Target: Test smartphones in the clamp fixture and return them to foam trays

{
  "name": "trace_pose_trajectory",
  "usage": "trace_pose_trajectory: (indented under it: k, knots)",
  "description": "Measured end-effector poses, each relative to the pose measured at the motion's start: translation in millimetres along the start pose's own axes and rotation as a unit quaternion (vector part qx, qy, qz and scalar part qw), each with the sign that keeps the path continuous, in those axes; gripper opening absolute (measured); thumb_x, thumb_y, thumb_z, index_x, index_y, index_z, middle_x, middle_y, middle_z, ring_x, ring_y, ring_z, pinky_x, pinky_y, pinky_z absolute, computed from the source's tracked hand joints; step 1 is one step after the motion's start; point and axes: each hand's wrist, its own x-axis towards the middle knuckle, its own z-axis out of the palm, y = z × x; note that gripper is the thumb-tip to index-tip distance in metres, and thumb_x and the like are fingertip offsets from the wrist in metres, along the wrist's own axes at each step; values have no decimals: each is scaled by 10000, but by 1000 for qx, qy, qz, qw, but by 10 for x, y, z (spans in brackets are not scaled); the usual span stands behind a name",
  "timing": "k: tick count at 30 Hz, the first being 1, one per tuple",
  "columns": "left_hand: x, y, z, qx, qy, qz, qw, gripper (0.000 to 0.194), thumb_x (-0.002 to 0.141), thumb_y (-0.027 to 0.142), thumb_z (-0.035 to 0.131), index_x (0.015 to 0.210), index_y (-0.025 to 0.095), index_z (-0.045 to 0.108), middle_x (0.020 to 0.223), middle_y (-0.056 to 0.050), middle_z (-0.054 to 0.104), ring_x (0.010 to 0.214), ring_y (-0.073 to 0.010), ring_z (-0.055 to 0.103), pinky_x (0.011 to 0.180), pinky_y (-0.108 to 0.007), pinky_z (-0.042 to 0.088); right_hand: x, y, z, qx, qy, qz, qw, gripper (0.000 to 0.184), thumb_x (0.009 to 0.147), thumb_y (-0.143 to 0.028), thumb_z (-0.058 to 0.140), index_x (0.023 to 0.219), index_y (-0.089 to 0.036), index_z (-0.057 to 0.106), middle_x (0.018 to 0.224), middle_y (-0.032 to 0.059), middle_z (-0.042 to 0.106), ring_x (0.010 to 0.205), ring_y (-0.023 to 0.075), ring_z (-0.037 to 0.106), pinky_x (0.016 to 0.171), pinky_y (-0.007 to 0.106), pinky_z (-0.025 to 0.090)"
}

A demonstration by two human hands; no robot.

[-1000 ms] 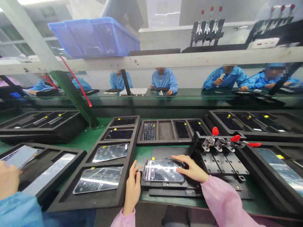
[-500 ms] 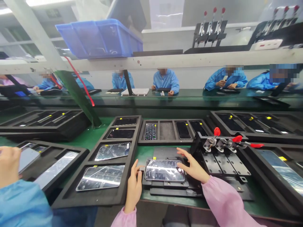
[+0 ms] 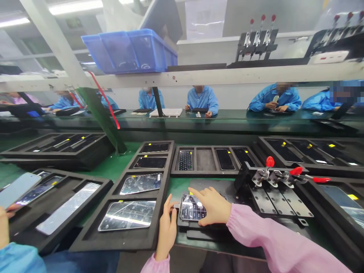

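Observation:
A smartphone (image 3: pixel 191 209) with a grid of tiles lit on its screen lies in a black fixture (image 3: pixel 187 223). My right hand (image 3: pixel 214 206) reaches over its right part, thumb at the near long edge and fingers toward the far edge, closed on it. That hand covers the phone's right end. My left hand (image 3: pixel 167 223) is at the fixture's left end, thumb and fingertips bent around a small pale piece too small to name. Right of my right hand stands a black clamp block with a red-tipped lever (image 3: pixel 270 162) and metal plates (image 3: pixel 274 197).
Left is a black foam tray (image 3: pixel 163 178) of phones; behind the fixture, another tray (image 3: pixel 204 175). More trays flank the bench. At far left a co-worker's hand (image 3: pixel 4 227) holds a phone (image 3: pixel 18 189). A blue bin (image 3: pixel 131 51) sits on the shelf above. Several people in blue work opposite.
My right hand has gone from fingers spread at the phone's right end to reaching across it. The screen now shows larger tiles. The view has shifted, and the co-worker's phone shows more fully.

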Motion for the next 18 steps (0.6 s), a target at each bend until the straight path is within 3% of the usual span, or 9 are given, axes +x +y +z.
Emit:
trace_pose_trajectory:
  k: [3, 8, 10, 12, 14, 16, 18]
  knots:
    - [-1, 17, -10, 4, -1, 0, 1000, 513, 889, 403, 381, 1351, 190, 310, 1069, -83, 615, 1000, -190, 588, 926, -359, 418, 9, -4, -115, 21, -6, -6, 1000, 1145, 416, -404, 756, 1400, -212, 202, 918, 82, 617, 851, 268, 560, 774, 352, 397]
    - [-2, 29, -25, 18, 3, -12, 1000, 499, 889, 417, 368, 1338, 200, 337, 1074, -77, 621, 1023, -196, 582, 930, -364, 421, 49, 73, -492, 167, 95, 33, 981, 1087, 481, -457, 747, 1393, -297, 178, 896, -4, 630, 857, 195, 585, 798, 297, 419]
    - [-2, 14, -26, 21, 1, -12, 1000, 501, 888, 413, 374, 1338, 195, 338, 1070, -78, 621, 1022, -194, 583, 931, -361, 420, 227, 180, -698, 189, 133, 95, 968, 1045, 528, -503, 724, 1390, -306, 167, 884, -21, 636, 845, 168, 594, 828, 296, 422]
    - [-4, -3, -24, 22, -2, -13, 1000, 501, 887, 403, 385, 1339, 193, 336, 1063, -74, 622, 1021, -192, 585, 928, -359, 424, 510, 351, -889, 163, 169, 210, 949, 1029, 541, -556, 709, 1384, -289, 183, 922, -7, 635, 891, 163, 589, 854, 292, 424]
    - [-7, 0, -25, 24, -3, -12, 1000, 486, 892, 391, 388, 1336, 200, 339, 1049, -72, 624, 1012, -192, 589, 914, -364, 437, 834, 569, -1020, 142, 189, 284, 929, 1041, 562, -580, 689, 1388, -204, 178, 1079, 78, 590, 1032, 205, 540, 888, 321, 417]
    - [-8, 37, -36, 34, 3, -4, 999, 440, 892, 380, 408, 1300, 215, 388, 1063, -75, 616, 994, -191, 590, 886, -372, 460, 1121, 786, -1062, 125, 189, 344, 911, 1027, 584, -576, 684, 1370, -115, 211, 1177, 160, 520, 1091, 249, 503, 869, 352, 435]
    - [2, 109, -67, 47, 15, 8, 999, 365, 883, 362, 455, 1218, 218, 472, 1117, -77, 588, 980, -187, 583, 850, -383, 481, 1327, 952, -1015, 106, 181, 383, 900, 819, 690, -537, 630, 1314, -110, 316, 1179, 157, 507, 1050, 236, 523, 838, 374, 456]
